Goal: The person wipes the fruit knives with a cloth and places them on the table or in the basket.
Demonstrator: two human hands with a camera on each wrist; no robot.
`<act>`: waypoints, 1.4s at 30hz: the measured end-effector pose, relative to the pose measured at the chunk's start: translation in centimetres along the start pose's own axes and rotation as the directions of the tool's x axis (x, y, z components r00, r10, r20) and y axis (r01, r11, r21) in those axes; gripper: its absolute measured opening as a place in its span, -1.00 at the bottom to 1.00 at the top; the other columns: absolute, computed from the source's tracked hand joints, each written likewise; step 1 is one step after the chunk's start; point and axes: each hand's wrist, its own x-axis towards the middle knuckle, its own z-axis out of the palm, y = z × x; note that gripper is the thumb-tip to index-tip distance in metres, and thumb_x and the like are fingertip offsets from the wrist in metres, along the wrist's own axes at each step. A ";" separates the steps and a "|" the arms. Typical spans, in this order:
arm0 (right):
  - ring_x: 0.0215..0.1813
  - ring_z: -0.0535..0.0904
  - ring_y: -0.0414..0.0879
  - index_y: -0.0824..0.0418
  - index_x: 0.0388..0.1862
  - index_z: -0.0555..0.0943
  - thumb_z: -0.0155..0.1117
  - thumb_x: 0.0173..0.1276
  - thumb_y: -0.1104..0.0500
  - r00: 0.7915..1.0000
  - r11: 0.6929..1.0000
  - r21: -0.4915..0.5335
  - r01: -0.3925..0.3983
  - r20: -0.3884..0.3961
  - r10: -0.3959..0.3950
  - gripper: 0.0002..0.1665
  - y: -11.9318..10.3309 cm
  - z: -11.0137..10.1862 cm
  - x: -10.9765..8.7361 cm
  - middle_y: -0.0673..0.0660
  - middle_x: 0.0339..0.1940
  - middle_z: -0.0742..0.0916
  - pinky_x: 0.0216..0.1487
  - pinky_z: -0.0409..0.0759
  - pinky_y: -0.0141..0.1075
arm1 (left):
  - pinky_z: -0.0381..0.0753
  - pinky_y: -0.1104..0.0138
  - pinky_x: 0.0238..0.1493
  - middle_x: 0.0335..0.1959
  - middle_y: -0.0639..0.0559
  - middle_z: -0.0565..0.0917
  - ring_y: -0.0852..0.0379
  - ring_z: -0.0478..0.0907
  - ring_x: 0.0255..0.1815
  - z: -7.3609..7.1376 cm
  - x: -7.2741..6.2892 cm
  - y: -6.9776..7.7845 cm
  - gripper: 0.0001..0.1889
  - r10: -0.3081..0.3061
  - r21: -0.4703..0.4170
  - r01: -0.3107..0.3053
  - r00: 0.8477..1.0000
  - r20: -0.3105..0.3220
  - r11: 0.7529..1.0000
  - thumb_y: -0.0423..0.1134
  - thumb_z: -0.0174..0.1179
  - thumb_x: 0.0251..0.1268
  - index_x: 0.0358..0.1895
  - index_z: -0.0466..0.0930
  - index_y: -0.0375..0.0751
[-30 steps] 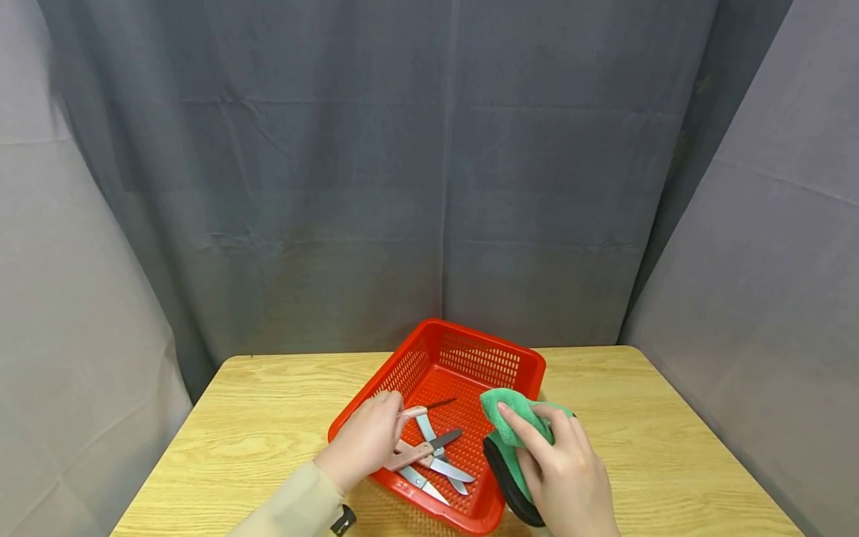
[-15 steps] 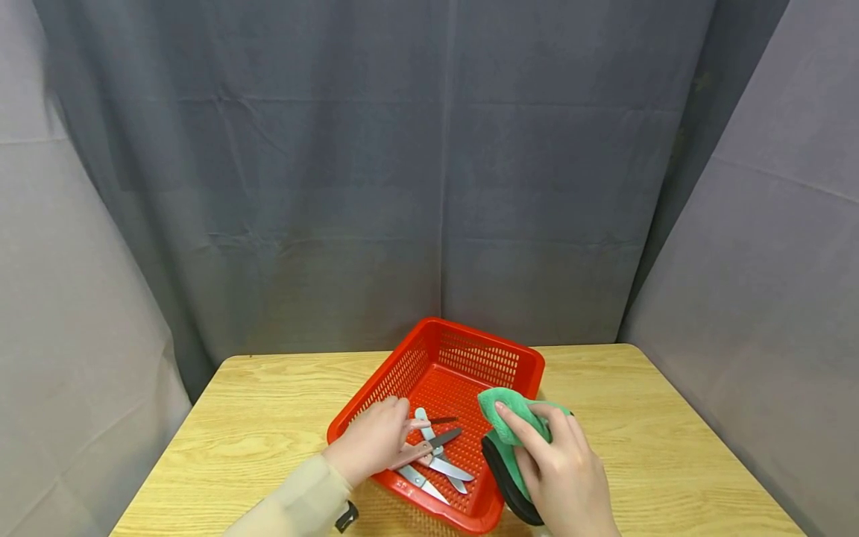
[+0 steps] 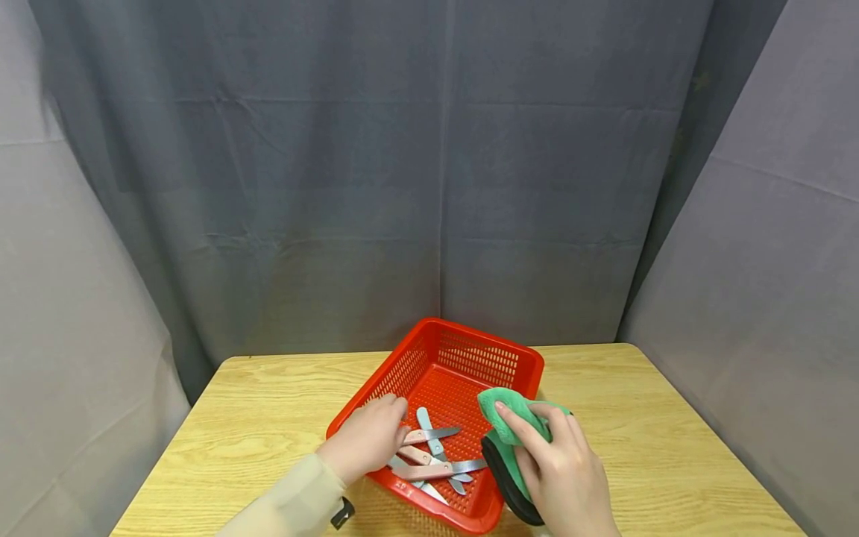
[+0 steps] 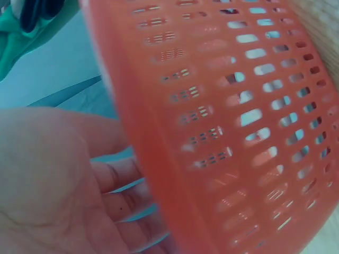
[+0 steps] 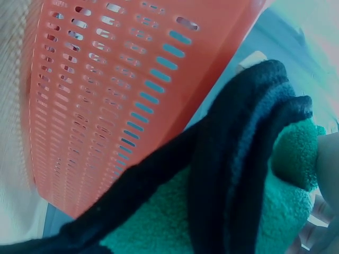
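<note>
My left hand (image 3: 367, 438) reaches over the near left side of a red plastic basket (image 3: 483, 335). Its fingers are at the handle of a pink-handled knife (image 3: 417, 437), hiding the handle's rear part. In the left wrist view its palm (image 4: 47, 180) shows, with the fingertips hidden behind the basket rim (image 4: 143, 143). Another pink-handled knife (image 3: 429, 471) lies across the pile below, and a pale-blue-handled knife (image 3: 426, 419) lies beneath. At the basket's right side, my right hand (image 3: 562, 466) grips a folded green cloth with black edging (image 3: 510, 414).
The basket stands angled on a light wood table (image 3: 268, 403). A dark grey curtain (image 3: 335, 186) hangs behind, with pale cloth panels (image 3: 751, 224) at the sides. A black band (image 3: 343, 513) shows by the left sleeve.
The knife at my left hand has come down toward the pile. Another pink-handled knife has shifted toward the basket's near side and turned. My right hand and the cloth have stayed nearly still.
</note>
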 end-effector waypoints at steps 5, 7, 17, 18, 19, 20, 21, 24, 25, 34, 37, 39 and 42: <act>-0.15 0.61 0.06 -0.18 0.21 0.71 0.55 -0.04 0.34 1.000 1.000 0.004 0.001 -0.003 -0.001 -0.21 0.0 -0.1 0.0 0.18 -0.08 0.67 -0.42 0.71 -0.06 | 0.50 0.28 -0.28 -0.37 0.16 0.47 0.18 0.40 -0.35 -0.8 -0.3 -0.2 -0.86 -0.001 -0.047 0.000 1.000 -0.021 0.999 -0.18 0.30 0.39 -0.26 0.52 -0.08; -0.14 0.61 0.07 -0.18 0.21 0.71 0.56 -0.04 0.34 1.000 1.000 0.005 -0.001 -0.004 0.001 -0.21 0.0 -0.1 0.0 0.19 -0.08 0.67 -0.41 0.71 -0.06 | 0.50 0.30 -0.27 -0.37 0.18 0.48 0.20 0.39 -0.36 -1.2 -0.4 -0.2 -0.86 0.016 -0.065 -0.020 0.998 -0.057 0.998 -0.19 0.31 0.39 -0.26 0.52 -0.07; -0.12 0.62 0.07 -0.18 0.22 0.71 0.53 -0.07 0.35 1.000 1.000 0.019 0.003 -0.022 -0.003 -0.19 0.0 -0.1 0.0 0.19 -0.08 0.68 -0.41 0.71 -0.02 | 0.47 0.38 -0.24 -0.37 0.28 0.48 0.27 0.37 -0.35 -2.4 -1.2 0.3 -0.89 0.055 -0.114 -0.071 0.989 -0.139 0.991 -0.18 0.26 0.43 -0.28 0.53 0.04; -0.13 0.62 0.07 -0.18 0.22 0.71 0.53 -0.08 0.36 1.000 1.000 0.020 0.006 -0.028 -0.005 -0.18 0.0 -0.1 0.0 0.18 -0.08 0.68 -0.42 0.71 -0.03 | 0.48 0.38 -0.23 -0.37 0.29 0.49 0.28 0.38 -0.35 -2.4 -1.3 0.3 -0.90 0.057 -0.118 -0.074 0.988 -0.145 0.990 -0.18 0.26 0.43 -0.28 0.54 0.05; -0.13 0.61 0.06 -0.19 0.23 0.70 0.52 -0.08 0.36 1.000 1.000 0.024 0.005 -0.030 -0.005 -0.17 0.0 -0.1 0.0 0.18 -0.08 0.68 -0.42 0.70 -0.02 | 0.50 0.37 -0.23 -0.36 0.29 0.50 0.29 0.38 -0.35 -2.5 -1.4 0.4 -0.90 0.060 -0.122 -0.079 0.986 -0.153 0.989 -0.18 0.26 0.44 -0.27 0.54 0.05; -0.13 0.62 0.06 -0.18 0.22 0.71 0.51 -0.08 0.37 0.999 1.000 0.024 0.010 -0.038 -0.009 -0.18 0.0 -0.1 0.0 0.18 -0.08 0.69 -0.44 0.70 -0.03 | 0.51 0.37 -0.22 -0.36 0.30 0.50 0.30 0.39 -0.34 -2.5 -1.6 0.4 -0.90 0.061 -0.127 -0.082 0.985 -0.161 0.988 -0.19 0.26 0.43 -0.27 0.54 0.05; -0.13 0.62 0.06 -0.18 0.23 0.71 0.49 -0.07 0.37 0.999 1.000 0.029 0.011 -0.042 -0.010 -0.18 0.0 -0.1 0.1 0.18 -0.08 0.69 -0.44 0.69 -0.04 | 0.53 0.36 -0.21 -0.35 0.30 0.51 0.30 0.40 -0.33 -2.6 -1.7 0.4 -0.91 0.064 -0.130 -0.087 0.983 -0.171 0.988 -0.20 0.27 0.43 -0.27 0.55 0.06; -0.12 0.62 0.05 -0.18 0.23 0.71 0.46 -0.03 0.36 0.999 0.999 0.050 0.001 -0.039 0.001 -0.21 0.1 -0.2 0.1 0.17 -0.06 0.69 -0.44 0.69 -0.02 | 0.56 0.35 -0.17 -0.33 0.30 0.53 0.31 0.43 -0.31 -2.7 -2.2 0.5 -0.91 0.066 -0.148 -0.097 0.977 -0.204 0.984 -0.21 0.28 0.42 -0.25 0.56 0.06; -0.11 0.62 0.05 -0.18 0.23 0.71 0.45 -0.01 0.34 0.999 0.998 0.057 -0.007 -0.033 0.009 -0.22 0.2 -0.2 0.1 0.17 -0.05 0.69 -0.43 0.70 -0.01 | 0.58 0.34 -0.16 -0.31 0.30 0.54 0.32 0.44 -0.30 -2.7 -2.3 0.5 -0.92 0.067 -0.154 -0.102 0.973 -0.219 0.983 -0.23 0.28 0.42 -0.24 0.57 0.05; -0.12 0.63 0.04 -0.15 0.23 0.71 0.60 -0.14 0.39 0.999 0.999 0.050 0.000 -0.054 0.003 -0.13 0.6 -0.5 -0.1 0.17 -0.06 0.69 -0.39 0.71 -0.01 | 0.59 0.37 -0.17 -0.31 0.29 0.56 0.30 0.48 -0.29 -2.6 -3.7 0.7 -0.86 0.122 -0.159 -0.188 0.928 -0.352 0.969 -0.33 0.33 0.33 -0.26 0.58 0.01; -0.13 0.62 0.05 -0.13 0.21 0.72 0.63 -0.18 0.38 0.997 0.999 0.045 0.008 -0.071 -0.005 -0.13 0.9 -0.6 -0.1 0.18 -0.07 0.69 -0.39 0.70 -0.01 | 0.59 0.38 -0.18 -0.31 0.30 0.56 0.29 0.49 -0.29 -2.5 -4.1 0.7 -0.85 0.127 -0.166 -0.203 0.915 -0.384 0.965 -0.35 0.35 0.31 -0.26 0.58 0.01; -0.15 0.62 0.05 -0.12 0.20 0.73 0.64 -0.19 0.37 0.997 0.999 0.043 0.010 -0.077 -0.007 -0.13 1.1 -0.6 -0.2 0.19 -0.07 0.69 -0.40 0.69 -0.02 | 0.58 0.38 -0.19 -0.32 0.30 0.56 0.30 0.49 -0.29 -2.5 -4.4 0.7 -0.84 0.121 -0.166 -0.203 0.908 -0.402 0.965 -0.36 0.35 0.30 -0.27 0.59 0.01; -0.16 0.60 0.05 -0.11 0.21 0.72 0.56 0.18 0.16 0.998 0.999 0.042 0.000 -0.067 0.003 -0.42 1.4 -0.7 -0.1 0.20 -0.08 0.68 -0.40 0.69 -0.01 | 0.58 0.39 -0.20 -0.33 0.30 0.56 0.32 0.48 -0.30 -2.3 -4.6 0.8 -0.82 0.113 -0.160 -0.200 0.894 -0.433 0.967 -0.36 0.36 0.28 -0.28 0.58 0.02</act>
